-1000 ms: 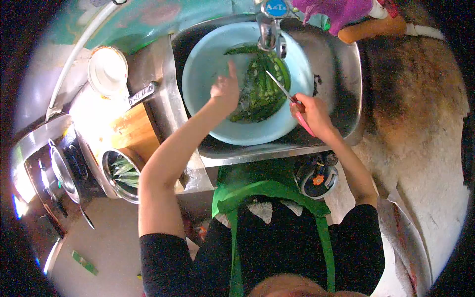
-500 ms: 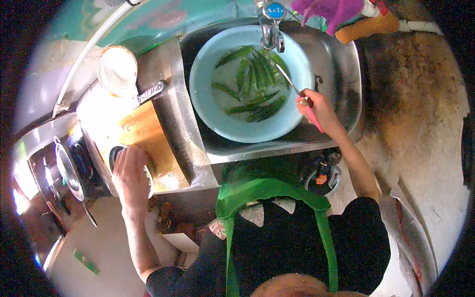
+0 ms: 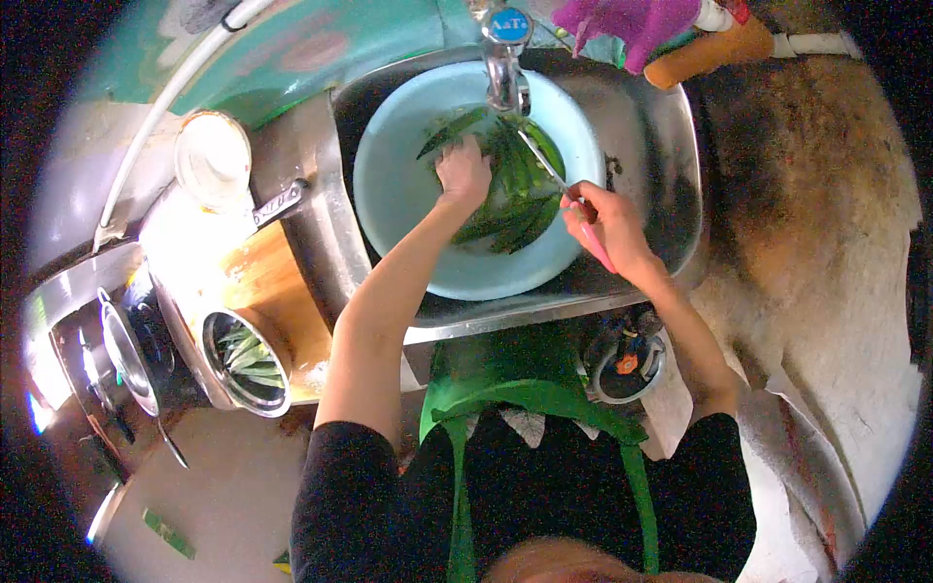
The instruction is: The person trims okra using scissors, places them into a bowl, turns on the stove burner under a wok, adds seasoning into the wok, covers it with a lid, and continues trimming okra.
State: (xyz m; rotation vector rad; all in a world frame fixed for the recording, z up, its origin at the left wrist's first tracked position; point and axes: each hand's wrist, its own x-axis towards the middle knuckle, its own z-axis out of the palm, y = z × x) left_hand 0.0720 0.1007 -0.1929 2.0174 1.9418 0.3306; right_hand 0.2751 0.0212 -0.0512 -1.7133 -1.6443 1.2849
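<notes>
A light blue basin (image 3: 384, 209) in the sink holds water and several long green pods (image 3: 515, 180); whether okra or peppers I cannot tell. My left hand (image 3: 464, 173) reaches down into the basin at the pods' left side, fingers apart and partly hidden. Over the basin's right rim, my right hand (image 3: 612, 231) is closed round the pink handle of a knife (image 3: 544, 157), its thin blade pointing up-left over the pods. To the left, a metal bowl (image 3: 282, 396) holds pale green cut strips (image 3: 246, 358).
The faucet (image 3: 503, 83) hangs over the basin's back rim. Left of the metal sink (image 3: 671, 185) lie a wooden cutting board (image 3: 292, 291) and a larger knife (image 3: 282, 202). A white round container (image 3: 214, 155) stands behind them. Purple gloves (image 3: 632, 29) hang at the back right.
My left hand has moved from the metal bowl at the left into the basin, leaving the bowl uncovered. My right hand still holds the knife over the basin; the view has shifted slightly.
</notes>
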